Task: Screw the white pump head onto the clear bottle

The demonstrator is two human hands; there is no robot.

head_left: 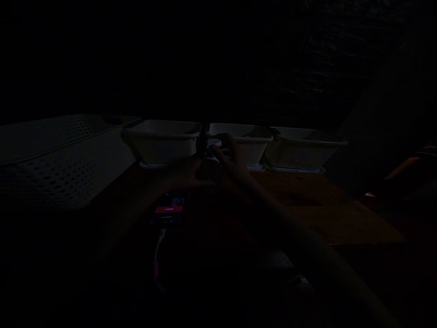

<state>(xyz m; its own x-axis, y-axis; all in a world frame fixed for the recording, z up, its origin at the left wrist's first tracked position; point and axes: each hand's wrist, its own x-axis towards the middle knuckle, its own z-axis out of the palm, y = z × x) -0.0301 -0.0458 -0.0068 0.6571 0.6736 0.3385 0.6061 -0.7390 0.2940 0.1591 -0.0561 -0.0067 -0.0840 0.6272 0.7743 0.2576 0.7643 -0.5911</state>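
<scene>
The single view looks out from the person's head, facing forward and down across the wooden table [314,200], low enough to show the outer walls of the three pale tubs [254,152] as well as their rims. It sits close behind the work, with the right forearm [297,223] crossing the bottom edge toward the right hand [234,159] and the left hand [194,172] near the centre; the darkness makes its reach beyond the tubs hard to judge.
</scene>
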